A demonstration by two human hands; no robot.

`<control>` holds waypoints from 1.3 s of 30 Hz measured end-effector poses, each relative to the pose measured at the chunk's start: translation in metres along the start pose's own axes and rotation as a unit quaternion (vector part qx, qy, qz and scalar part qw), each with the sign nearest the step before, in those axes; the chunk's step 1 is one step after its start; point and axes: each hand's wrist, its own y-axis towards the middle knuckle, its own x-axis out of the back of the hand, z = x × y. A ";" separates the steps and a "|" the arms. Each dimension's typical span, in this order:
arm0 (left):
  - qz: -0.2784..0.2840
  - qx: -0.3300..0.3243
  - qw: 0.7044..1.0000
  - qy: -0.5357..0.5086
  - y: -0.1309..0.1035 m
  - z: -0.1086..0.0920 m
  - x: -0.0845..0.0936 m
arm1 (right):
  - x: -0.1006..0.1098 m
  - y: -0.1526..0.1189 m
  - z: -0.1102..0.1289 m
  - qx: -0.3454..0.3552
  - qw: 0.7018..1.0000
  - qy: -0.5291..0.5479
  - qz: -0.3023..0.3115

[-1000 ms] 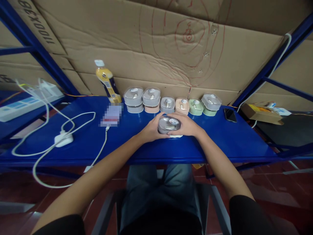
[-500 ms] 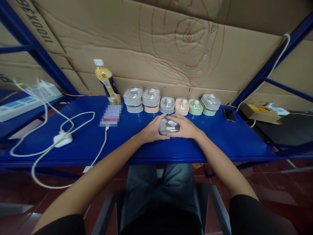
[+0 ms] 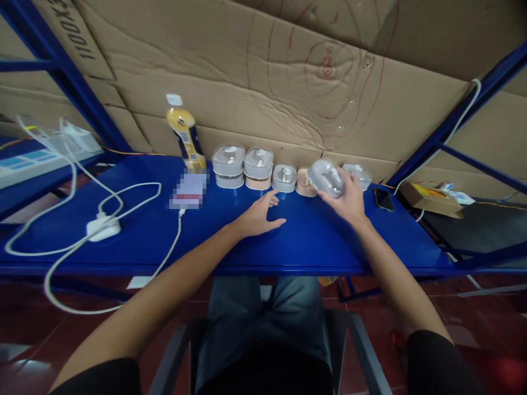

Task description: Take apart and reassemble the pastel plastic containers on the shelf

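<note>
Head view: right arm [image 3: 385, 258] extended far and right, right hand [image 3: 349, 203] grasping grey lidded box [image 3: 326, 178], fingers on its right side, thumb along near edge. Box is tilted, raised over far part of table [image 3: 288, 249], partly covering peach box [image 3: 303, 185]. Left hand [image 3: 258, 215] mid-table, fingers released, loosely curled, thumb out to the right, near small grey box [image 3: 284, 180].

right hand [image 3: 351, 198]: gripped a tilted grey lidded box [image 3: 322, 179], which partly hid the peach box [image 3: 303, 184].
left hand [image 3: 258, 214]: was open, thumb apart from the fingers, near the single grey box [image 3: 284, 178].
two stacks [image 3: 229, 164]: stood side by side on the blue table [image 3: 284, 255].
yellow bottle [image 3: 183, 123]: stood left of the stacks.
black phone [image 3: 383, 198]: lay toward the right end.
</note>
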 end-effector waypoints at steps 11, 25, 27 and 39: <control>0.018 0.007 1.000 0.011 -0.001 -0.005 0.002 | -0.052 0.072 -0.010 -0.163 0.944 -0.288 0.005; -0.037 -0.032 0.998 0.028 0.001 0.000 0.001 | -0.087 0.061 0.073 0.143 0.957 -0.179 0.176; -0.076 -0.051 0.995 0.034 0.002 0.003 0.001 | -0.100 0.052 0.086 0.140 0.950 -0.175 0.218; -0.169 -0.068 0.983 0.039 0.002 -0.010 0.017 | -0.050 -0.031 0.100 0.071 0.993 -0.004 0.090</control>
